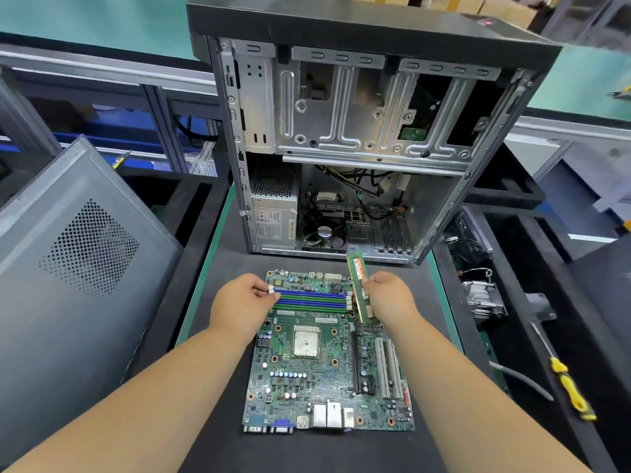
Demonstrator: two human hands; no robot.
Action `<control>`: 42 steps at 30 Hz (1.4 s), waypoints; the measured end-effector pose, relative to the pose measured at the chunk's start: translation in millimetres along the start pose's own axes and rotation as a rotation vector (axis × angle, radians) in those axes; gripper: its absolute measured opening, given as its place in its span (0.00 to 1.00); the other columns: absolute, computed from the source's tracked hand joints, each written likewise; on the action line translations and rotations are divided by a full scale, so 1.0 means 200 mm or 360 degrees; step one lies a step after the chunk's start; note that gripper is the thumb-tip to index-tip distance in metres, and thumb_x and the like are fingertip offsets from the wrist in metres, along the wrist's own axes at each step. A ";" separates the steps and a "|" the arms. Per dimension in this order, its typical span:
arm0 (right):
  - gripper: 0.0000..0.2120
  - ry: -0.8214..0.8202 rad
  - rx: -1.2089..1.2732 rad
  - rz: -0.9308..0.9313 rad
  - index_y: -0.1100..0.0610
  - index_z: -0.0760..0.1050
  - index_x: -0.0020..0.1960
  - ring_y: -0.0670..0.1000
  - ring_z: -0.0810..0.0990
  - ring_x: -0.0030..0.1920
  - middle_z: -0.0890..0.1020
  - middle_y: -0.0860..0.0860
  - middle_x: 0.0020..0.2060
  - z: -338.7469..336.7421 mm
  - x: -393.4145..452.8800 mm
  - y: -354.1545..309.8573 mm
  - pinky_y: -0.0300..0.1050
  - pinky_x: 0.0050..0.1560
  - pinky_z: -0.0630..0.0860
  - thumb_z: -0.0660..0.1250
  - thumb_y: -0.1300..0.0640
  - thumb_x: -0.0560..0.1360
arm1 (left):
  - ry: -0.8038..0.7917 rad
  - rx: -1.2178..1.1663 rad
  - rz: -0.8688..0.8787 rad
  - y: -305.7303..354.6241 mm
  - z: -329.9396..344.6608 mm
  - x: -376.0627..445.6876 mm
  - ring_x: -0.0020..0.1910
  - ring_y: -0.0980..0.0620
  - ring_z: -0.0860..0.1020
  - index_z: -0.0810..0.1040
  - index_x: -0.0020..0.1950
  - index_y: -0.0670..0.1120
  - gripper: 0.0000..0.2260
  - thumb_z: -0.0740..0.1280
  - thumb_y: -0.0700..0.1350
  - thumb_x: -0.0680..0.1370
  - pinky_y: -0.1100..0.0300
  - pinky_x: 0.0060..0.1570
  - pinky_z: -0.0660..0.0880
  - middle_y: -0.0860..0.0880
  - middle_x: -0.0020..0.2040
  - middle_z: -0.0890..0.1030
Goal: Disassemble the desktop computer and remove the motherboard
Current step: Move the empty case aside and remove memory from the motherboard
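Observation:
A green motherboard (327, 363) lies flat on the black mat in front of me, its bare CPU socket in the middle and its blue and green memory slots (310, 298) at the far end. My right hand (386, 295) grips a green memory stick (356, 271), lifted clear and tilted above the board's far right corner. My left hand (244, 298) rests at the left end of the slots, its curled fingertips on the white latch there. Behind the board stands the opened desktop case (362, 141), with a power supply, a fan and loose cables inside.
The removed grey side panel (82, 254) leans at the left. To the right, black foam trays hold a heatsink (481, 298), cables and a yellow-handled screwdriver (570, 387). A green-edged mat (205, 302) covers the worktable.

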State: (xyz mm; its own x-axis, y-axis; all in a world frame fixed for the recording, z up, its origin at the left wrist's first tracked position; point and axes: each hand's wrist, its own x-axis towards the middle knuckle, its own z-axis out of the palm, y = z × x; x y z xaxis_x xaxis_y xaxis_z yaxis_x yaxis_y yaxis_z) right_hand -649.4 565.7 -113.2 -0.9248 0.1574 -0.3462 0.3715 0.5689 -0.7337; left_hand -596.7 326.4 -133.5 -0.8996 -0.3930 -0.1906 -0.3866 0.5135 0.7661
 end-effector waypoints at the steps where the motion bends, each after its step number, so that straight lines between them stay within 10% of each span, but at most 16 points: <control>1: 0.10 0.0003 0.0020 -0.0018 0.54 0.73 0.39 0.49 0.69 0.29 0.72 0.49 0.28 0.01 -0.01 0.00 0.40 0.29 0.64 0.63 0.54 0.79 | 0.0007 0.0025 0.0006 0.00 0.00 0.00 0.37 0.57 0.77 0.78 0.42 0.51 0.07 0.75 0.49 0.71 0.65 0.33 0.70 0.55 0.37 0.79; 15: 0.15 0.0021 0.0295 0.0032 0.56 0.71 0.35 0.51 0.64 0.30 0.68 0.50 0.27 -0.17 -0.03 0.05 0.41 0.30 0.58 0.61 0.55 0.81 | 0.0070 0.0030 0.0093 0.14 -0.06 0.04 0.45 0.57 0.76 0.75 0.60 0.50 0.14 0.69 0.50 0.75 0.61 0.44 0.69 0.52 0.53 0.76; 19: 0.10 0.0131 0.0444 0.0078 0.54 0.79 0.47 0.51 0.73 0.38 0.78 0.51 0.38 -0.31 -0.02 0.13 0.44 0.38 0.67 0.60 0.55 0.81 | -0.0072 -0.0067 0.0240 0.26 0.00 -0.02 0.45 0.61 0.75 0.76 0.55 0.53 0.08 0.67 0.47 0.77 0.63 0.42 0.69 0.54 0.52 0.76; 28: 0.07 0.0466 0.0358 0.0261 0.51 0.76 0.41 0.52 0.74 0.33 0.81 0.52 0.37 -0.59 0.16 0.40 0.43 0.34 0.71 0.63 0.59 0.76 | -0.0281 -0.0104 0.0410 0.41 0.24 -0.16 0.48 0.58 0.76 0.78 0.53 0.52 0.07 0.66 0.42 0.77 0.69 0.44 0.69 0.53 0.50 0.77; 34: 0.06 0.0368 0.0218 0.0278 0.49 0.74 0.41 0.55 0.79 0.42 0.82 0.55 0.46 -0.65 0.33 0.48 0.54 0.52 0.81 0.66 0.58 0.74 | -0.0226 -0.0080 0.0401 0.43 0.30 -0.18 0.47 0.58 0.77 0.78 0.52 0.53 0.07 0.67 0.42 0.77 0.68 0.45 0.69 0.53 0.50 0.78; 42: 0.02 0.0282 -0.0078 0.0160 0.54 0.79 0.47 0.58 0.83 0.48 0.84 0.56 0.47 -0.62 0.42 0.47 0.53 0.50 0.81 0.68 0.59 0.75 | -0.0134 -0.0045 0.0354 0.42 0.33 -0.22 0.46 0.61 0.77 0.79 0.50 0.54 0.08 0.67 0.41 0.77 0.69 0.43 0.70 0.56 0.49 0.79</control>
State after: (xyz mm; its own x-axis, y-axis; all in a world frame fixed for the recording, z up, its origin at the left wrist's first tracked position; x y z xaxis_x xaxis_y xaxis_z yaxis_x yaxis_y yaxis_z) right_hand -701.2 732.0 -139.1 -0.8847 0.3523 -0.3052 0.4624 0.5808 -0.6699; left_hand -602.8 437.0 -101.1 -0.9762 -0.2071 -0.0646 -0.1721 0.5584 0.8115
